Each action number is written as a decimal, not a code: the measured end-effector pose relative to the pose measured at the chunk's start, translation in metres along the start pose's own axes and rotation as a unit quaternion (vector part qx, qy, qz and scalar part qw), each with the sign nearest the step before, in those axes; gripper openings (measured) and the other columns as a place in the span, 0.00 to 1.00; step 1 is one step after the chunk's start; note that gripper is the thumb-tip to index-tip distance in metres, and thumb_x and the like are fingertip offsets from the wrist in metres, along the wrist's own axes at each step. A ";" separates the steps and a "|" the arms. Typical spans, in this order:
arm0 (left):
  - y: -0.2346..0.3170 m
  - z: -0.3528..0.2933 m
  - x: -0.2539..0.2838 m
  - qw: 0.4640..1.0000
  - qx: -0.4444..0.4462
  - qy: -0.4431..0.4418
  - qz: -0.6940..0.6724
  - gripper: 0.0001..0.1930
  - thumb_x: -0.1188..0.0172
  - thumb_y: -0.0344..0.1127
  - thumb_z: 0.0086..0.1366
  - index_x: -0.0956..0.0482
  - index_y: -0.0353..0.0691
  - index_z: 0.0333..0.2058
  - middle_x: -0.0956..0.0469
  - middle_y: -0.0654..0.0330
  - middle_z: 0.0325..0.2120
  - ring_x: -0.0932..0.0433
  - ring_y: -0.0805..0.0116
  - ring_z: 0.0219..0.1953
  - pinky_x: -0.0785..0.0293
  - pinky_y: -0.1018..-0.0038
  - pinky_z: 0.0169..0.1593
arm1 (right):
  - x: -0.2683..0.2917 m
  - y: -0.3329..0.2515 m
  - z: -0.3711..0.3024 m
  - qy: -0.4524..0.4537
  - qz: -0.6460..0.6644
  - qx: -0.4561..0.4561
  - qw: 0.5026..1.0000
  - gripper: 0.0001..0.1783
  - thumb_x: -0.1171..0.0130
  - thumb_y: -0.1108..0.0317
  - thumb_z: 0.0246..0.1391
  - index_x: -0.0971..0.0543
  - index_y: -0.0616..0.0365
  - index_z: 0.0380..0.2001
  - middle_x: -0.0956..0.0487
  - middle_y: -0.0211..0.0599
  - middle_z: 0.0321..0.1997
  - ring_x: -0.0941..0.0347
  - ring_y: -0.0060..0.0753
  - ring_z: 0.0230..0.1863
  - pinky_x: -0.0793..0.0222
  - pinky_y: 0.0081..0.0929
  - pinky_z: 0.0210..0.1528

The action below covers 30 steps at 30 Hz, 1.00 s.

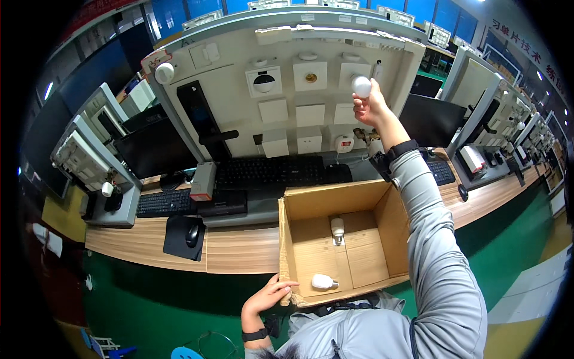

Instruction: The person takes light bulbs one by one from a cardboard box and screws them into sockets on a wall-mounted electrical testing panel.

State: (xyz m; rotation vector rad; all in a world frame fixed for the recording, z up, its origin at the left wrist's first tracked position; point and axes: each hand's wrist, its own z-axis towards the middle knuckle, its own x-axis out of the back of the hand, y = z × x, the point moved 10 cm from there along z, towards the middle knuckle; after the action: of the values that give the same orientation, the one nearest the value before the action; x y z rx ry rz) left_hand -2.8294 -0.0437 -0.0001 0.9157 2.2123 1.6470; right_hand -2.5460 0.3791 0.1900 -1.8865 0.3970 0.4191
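My right hand [373, 109] is raised at the upper right of the wall panel, its fingers closed round a white round light bulb [361, 87]. The bulb's base is hidden, and I cannot tell whether it touches the white square module [353, 67] behind it. Low down, my left hand [269, 296] grips the near left corner of an open cardboard box [388, 239], fingers over the edge. Inside the box lie two white light bulbs with metal screw bases: one bulb [338, 228] by the far wall, another bulb [323, 281] by the near wall.
The upright panel [230, 57] carries several white switches and sensors and a black door lock [200, 113]. Below it sit a black keyboard [269, 172] and a grey-white carton [204, 181]. Monitors [156, 146] flank the panel; a mouse [192, 235] lies on the wooden desk [239, 248].
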 end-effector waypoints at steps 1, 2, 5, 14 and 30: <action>0.000 0.000 0.000 1.000 0.001 -0.002 -0.001 0.16 0.51 0.38 0.68 0.24 0.49 0.53 0.42 0.49 0.60 0.44 0.52 0.64 0.50 0.67 0.67 | -0.003 0.002 0.001 -0.019 0.037 -0.018 0.999 0.41 0.66 0.26 0.54 0.28 0.59 0.31 0.33 0.27 0.18 0.45 0.21 0.15 0.52 0.18 0.15; -0.001 0.000 0.000 1.000 0.003 0.000 0.000 0.16 0.51 0.38 0.68 0.24 0.49 0.53 0.42 0.49 0.60 0.44 0.52 0.64 0.50 0.67 0.67 | 0.000 -0.001 0.001 -0.001 0.036 -0.003 0.999 0.40 0.65 0.27 0.54 0.29 0.59 0.33 0.33 0.29 0.20 0.44 0.21 0.15 0.50 0.18 0.16; -0.004 0.001 0.001 1.000 0.000 0.004 0.004 0.16 0.52 0.38 0.69 0.24 0.49 0.53 0.40 0.50 0.59 0.44 0.54 0.63 0.50 0.68 0.67 | 0.008 -0.014 -0.001 0.038 0.014 0.045 0.998 0.37 0.58 0.30 0.54 0.31 0.57 0.41 0.30 0.34 0.25 0.41 0.23 0.17 0.43 0.18 0.18; -0.002 0.004 0.001 1.000 -0.025 -0.003 0.009 0.16 0.51 0.38 0.69 0.24 0.48 0.53 0.38 0.51 0.58 0.42 0.57 0.62 0.50 0.68 0.66 | -0.034 -0.080 -0.082 0.255 -0.674 0.518 0.461 0.34 0.35 0.51 0.46 0.42 0.51 0.48 0.23 0.52 0.36 0.21 0.44 0.27 0.26 0.36 0.24; -0.008 0.000 0.001 1.000 -0.008 0.012 0.010 0.16 0.51 0.38 0.69 0.24 0.49 0.53 0.39 0.52 0.58 0.43 0.57 0.63 0.50 0.68 0.66 | -0.036 -0.091 -0.065 0.328 -0.729 0.351 0.488 0.38 0.55 0.30 0.51 0.23 0.61 0.33 0.18 0.47 0.26 0.19 0.46 0.29 0.25 0.41 0.32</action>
State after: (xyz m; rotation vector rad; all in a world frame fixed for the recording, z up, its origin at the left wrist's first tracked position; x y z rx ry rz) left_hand -2.8330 -0.0442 -0.0072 0.9213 2.2105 1.6908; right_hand -2.5291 0.3510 0.3023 -0.8631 -0.5886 -1.4601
